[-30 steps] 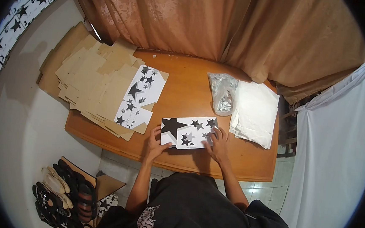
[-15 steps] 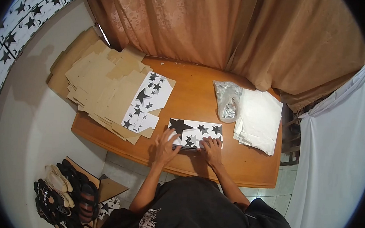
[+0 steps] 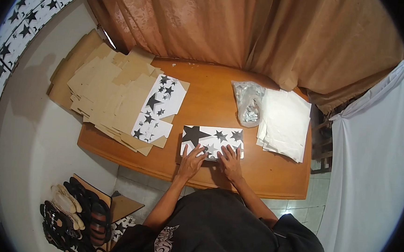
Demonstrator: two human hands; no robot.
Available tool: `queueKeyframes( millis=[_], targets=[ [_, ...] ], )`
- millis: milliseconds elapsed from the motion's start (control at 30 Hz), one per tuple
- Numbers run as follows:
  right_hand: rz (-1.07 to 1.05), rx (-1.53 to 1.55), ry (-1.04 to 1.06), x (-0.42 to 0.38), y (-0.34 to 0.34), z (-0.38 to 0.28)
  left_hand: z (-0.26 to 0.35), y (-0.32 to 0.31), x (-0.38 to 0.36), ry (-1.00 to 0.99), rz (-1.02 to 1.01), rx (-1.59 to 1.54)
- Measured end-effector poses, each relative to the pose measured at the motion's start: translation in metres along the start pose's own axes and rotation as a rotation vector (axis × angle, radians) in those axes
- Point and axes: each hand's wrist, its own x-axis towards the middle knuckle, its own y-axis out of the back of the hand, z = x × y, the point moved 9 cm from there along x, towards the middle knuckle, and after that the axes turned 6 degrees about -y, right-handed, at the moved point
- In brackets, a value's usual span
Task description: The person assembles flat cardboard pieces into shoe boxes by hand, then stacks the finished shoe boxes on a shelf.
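A white cardboard box with black and grey stars [image 3: 206,135] sits on the wooden table, close to its front edge. Its top looks closed. My left hand [image 3: 191,162] rests on the front left part of the box, fingers apart and lying on the top. On the front right part lies my right hand [image 3: 230,164], its fingers also spread over the star print. Both hands are open, touching the box without gripping it. Part of the box's front side is hidden behind my hands.
Flat brown cardboard pieces [image 3: 99,88] are piled at the left, with star-printed cardboard [image 3: 153,105] on top. A plastic bag with silvery contents [image 3: 251,111] and white paper sheets [image 3: 284,120] lie at the right of the table [image 3: 204,91]. Sandals [image 3: 81,206] are at lower left.
My left hand has moved right along the front of the box, and my right hand slightly left, so they are closer together. The dark gap at the box's front edge shows less. The view has shifted slightly.
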Motion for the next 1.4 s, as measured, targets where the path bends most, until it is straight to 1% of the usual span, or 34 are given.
queueKeyframes(
  millis=[100,233,300,333,400,433,467,533,567,633,667,733,767,833,967,1033,1233,1400],
  targets=[
    [-0.046,-0.024,0.010,0.000,-0.006,0.004,0.006,0.007,0.004,-0.022,0.059,0.023],
    [-0.086,0.051,-0.027,-0.001,-0.009,0.004,0.000,0.004,0.002,-0.023,0.018,0.023],
    [-0.110,0.015,-0.001,-0.001,-0.010,0.002,0.000,0.000,-0.002,-0.036,0.005,0.045],
    [-0.109,0.016,0.001,-0.002,-0.010,0.000,0.000,-0.001,-0.004,-0.033,0.030,0.055],
    [-0.054,-0.137,0.016,-0.009,-0.003,-0.008,0.004,-0.006,-0.013,-0.028,0.053,0.062],
    [-0.050,-0.140,0.019,-0.011,0.000,-0.011,0.004,-0.006,-0.015,-0.019,0.079,0.066],
    [-0.089,-0.083,-0.026,-0.013,0.000,-0.011,0.003,-0.007,-0.014,-0.011,0.105,0.069],
    [-0.163,0.015,-0.125,-0.015,0.003,-0.011,0.004,-0.008,-0.013,0.000,0.091,0.069],
    [-0.165,0.015,-0.122,-0.017,-0.004,-0.007,0.003,-0.009,-0.013,0.010,0.074,0.073],
    [-0.068,0.009,0.004,-0.016,-0.005,-0.013,0.005,-0.006,-0.010,0.021,0.057,0.069],
    [-0.070,0.008,0.003,-0.019,-0.009,-0.011,0.007,-0.006,-0.009,0.030,0.041,0.064],
    [-0.030,0.016,0.103,-0.014,-0.006,-0.023,0.008,-0.008,-0.008,0.037,0.040,0.083],
    [-0.029,0.016,0.102,-0.011,-0.005,-0.023,0.008,-0.009,-0.008,0.045,0.038,0.102],
    [-0.037,0.070,0.167,-0.010,-0.009,-0.024,0.009,-0.009,-0.008,0.048,0.040,0.117],
    [-0.025,0.071,0.173,-0.010,-0.010,-0.022,0.005,-0.012,-0.011,0.065,0.060,0.128],
    [0.025,0.088,0.209,-0.009,-0.008,-0.024,0.006,-0.011,-0.012,0.072,0.058,0.123],
    [0.071,0.082,0.246,-0.010,-0.007,-0.025,0.006,-0.010,-0.011,0.069,0.048,0.142],
    [0.077,0.046,0.236,-0.011,-0.009,-0.026,0.005,-0.013,-0.011,0.097,0.033,0.133]
  ],
)
